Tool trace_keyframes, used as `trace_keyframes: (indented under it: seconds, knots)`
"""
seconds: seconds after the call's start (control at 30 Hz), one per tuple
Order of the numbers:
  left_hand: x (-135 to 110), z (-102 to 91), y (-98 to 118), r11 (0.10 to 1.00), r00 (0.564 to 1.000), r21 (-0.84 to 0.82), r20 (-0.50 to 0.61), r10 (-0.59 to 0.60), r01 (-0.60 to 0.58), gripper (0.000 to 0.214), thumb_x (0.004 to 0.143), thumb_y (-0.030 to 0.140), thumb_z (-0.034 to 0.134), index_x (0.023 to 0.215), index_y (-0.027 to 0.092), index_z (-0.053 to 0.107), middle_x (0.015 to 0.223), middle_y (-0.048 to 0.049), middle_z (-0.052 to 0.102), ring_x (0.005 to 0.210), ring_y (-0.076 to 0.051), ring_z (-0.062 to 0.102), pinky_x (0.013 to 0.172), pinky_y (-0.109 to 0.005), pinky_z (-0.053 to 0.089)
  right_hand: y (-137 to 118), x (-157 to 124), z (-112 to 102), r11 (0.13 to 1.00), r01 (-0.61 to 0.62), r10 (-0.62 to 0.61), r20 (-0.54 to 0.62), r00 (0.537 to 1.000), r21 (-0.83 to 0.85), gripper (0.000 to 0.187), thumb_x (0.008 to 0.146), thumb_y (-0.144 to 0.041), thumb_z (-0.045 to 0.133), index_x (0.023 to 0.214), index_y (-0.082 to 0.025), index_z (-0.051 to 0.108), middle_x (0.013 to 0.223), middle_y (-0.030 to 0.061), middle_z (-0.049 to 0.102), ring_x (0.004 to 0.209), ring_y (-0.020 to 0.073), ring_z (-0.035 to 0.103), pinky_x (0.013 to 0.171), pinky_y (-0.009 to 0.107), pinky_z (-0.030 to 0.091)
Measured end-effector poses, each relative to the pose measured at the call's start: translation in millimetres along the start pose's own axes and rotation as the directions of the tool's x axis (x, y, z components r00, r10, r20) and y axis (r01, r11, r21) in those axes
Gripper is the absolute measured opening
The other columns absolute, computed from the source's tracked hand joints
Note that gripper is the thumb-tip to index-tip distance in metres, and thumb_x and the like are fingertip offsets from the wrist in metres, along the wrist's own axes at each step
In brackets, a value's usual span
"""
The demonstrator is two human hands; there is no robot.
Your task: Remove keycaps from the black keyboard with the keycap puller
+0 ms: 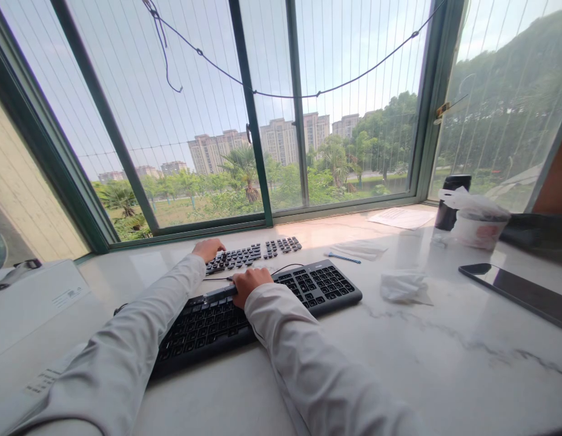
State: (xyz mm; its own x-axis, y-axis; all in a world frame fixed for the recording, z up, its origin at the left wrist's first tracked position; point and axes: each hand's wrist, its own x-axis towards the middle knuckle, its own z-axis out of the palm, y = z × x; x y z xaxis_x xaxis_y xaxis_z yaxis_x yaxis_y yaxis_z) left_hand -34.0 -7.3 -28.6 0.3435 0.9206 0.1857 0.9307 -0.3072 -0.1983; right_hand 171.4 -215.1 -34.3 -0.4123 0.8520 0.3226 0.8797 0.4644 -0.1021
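A black keyboard (203, 339) with bare key sockets lies at a slant on the white marble-patterned top. My right hand (252, 283) is closed at the keyboard's far edge, its fingers curled over the rim near the middle. Beyond the keyboard, loose black keycaps (244, 257) are laid out in rows, the way they sit on a keyboard. My left hand (209, 249) reaches to the left end of these rows. Its fingers are bent down and pinched at a keycap there; the fingertips are partly hidden. A thin cable runs behind the keyboard.
A blue thin stick (344, 258) and crumpled tissue (403, 284) lie right of the keyboard. Farther right are a phone (517, 290), a plastic-wrapped tub (478, 227), a dark bottle (446, 206) and a paper sheet (401, 217). A white box (40, 303) stands left, beneath the window.
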Motion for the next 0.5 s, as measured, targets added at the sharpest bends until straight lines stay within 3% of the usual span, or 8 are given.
trace_keyframes:
  seconds: [0.27,0.5]
  knots:
    - [-6,-8.6,2,1.000,0.999,-0.023,-0.039,-0.013,0.012,0.030,0.086,0.024,0.045,0.104,0.032,0.068,0.116,-0.0007,0.063,0.103,-0.018,0.058,0.084,-0.025,0.043,0,0,-1,1.000,0.001,-0.001,-0.003,1.000,-0.004,0.029,0.073,-0.038,0.058,0.094,-0.021,0.067,0.088,0.0111,0.069,0.082,0.0269,0.065,0.069,0.039,0.048]
    - [-37,-42.6,27,0.995,0.993,-0.086,-0.109,-0.048,0.039,0.033,0.089,0.027,0.040,0.105,0.034,0.067,0.120,0.0013,0.060,0.102,-0.020,0.058,0.088,-0.029,0.041,-2,-2,-7,0.997,-0.003,0.007,0.058,0.998,-0.076,0.032,0.074,-0.036,0.057,0.102,-0.022,0.065,0.093,0.0122,0.068,0.086,0.0258,0.064,0.071,0.037,0.046]
